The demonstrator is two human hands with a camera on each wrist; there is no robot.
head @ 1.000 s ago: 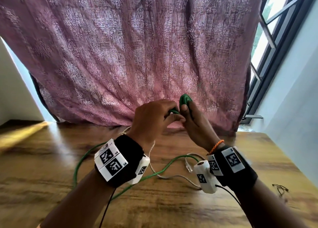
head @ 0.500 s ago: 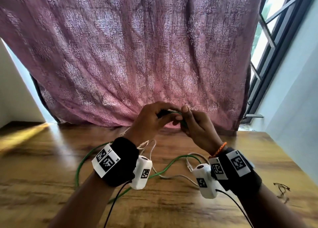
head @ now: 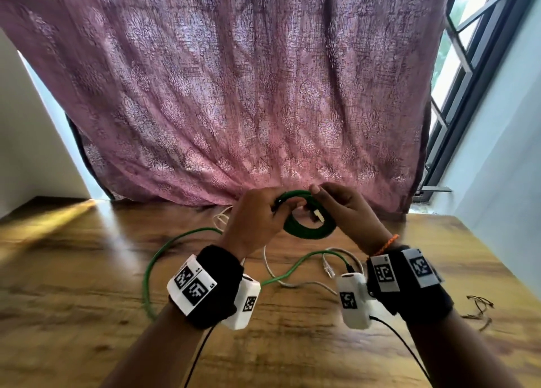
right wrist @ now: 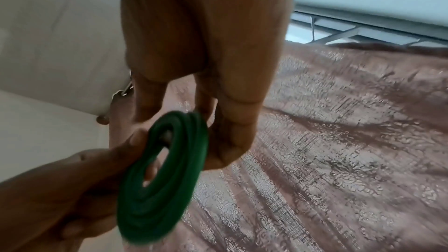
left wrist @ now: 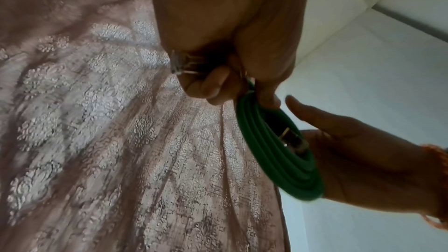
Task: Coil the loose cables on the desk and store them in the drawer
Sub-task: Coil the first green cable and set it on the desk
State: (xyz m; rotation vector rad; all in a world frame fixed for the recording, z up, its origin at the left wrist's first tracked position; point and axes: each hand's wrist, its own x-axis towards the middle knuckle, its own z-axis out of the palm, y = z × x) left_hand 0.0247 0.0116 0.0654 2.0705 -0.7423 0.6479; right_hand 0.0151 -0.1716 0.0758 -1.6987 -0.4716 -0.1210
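Observation:
A green cable coil point(head: 307, 231) of several turns hangs above the wooden desk point(head: 87, 314), close to the curtain. My left hand point(head: 279, 209) pinches the coil's left rim; the left wrist view shows the pinch at the top of the coil point(left wrist: 274, 150) and a clear plug point(left wrist: 179, 64) tucked in the curled fingers. My right hand point(head: 316, 196) cups the right side, thumb over the rim, and a metal connector point(head: 319, 216) lies against its palm. In the right wrist view the coil point(right wrist: 164, 179) sits between both hands. A loose green cable point(head: 152, 264) trails on the desk.
A grey-white cable point(head: 281, 281) with a clear plug point(head: 328, 266) lies under my wrists. Another white cable loop point(head: 222, 218) rests by the curtain point(head: 248, 95). At the desk's right sits a small dark wire tangle point(head: 480, 305). A window point(head: 468, 51) is at the right.
The hands have come down slightly. The coil, first raised edge-on above the right hand, now shows as an open ring between both hands.

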